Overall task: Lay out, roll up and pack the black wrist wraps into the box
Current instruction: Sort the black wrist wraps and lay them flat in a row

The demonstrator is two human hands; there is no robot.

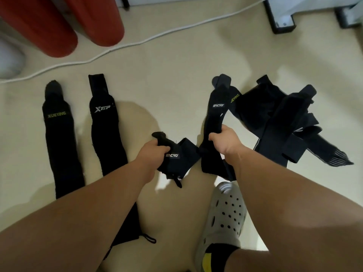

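Two black wrist wraps lie flat and straight on the cream floor at the left: one point(59, 138) marked XUEYING, one point(107, 134) marked XTEP. My left hand point(152, 154) grips the bunched end of a black wrap point(180, 158) with an MCYO logo, held above the floor. My right hand point(225, 142) grips another MCYO wrap point(217, 108) that stretches away toward the back. A tangled pile of black wraps point(284, 122) lies on the floor at the right. No box is in view.
A white cable point(137, 43) runs across the floor behind the wraps. Two red cylinders point(64, 22) stand at the back left. Black-and-white furniture feet point(282, 16) sit at the back right. My foot in a grey perforated clog point(224, 218) rests below my right hand.
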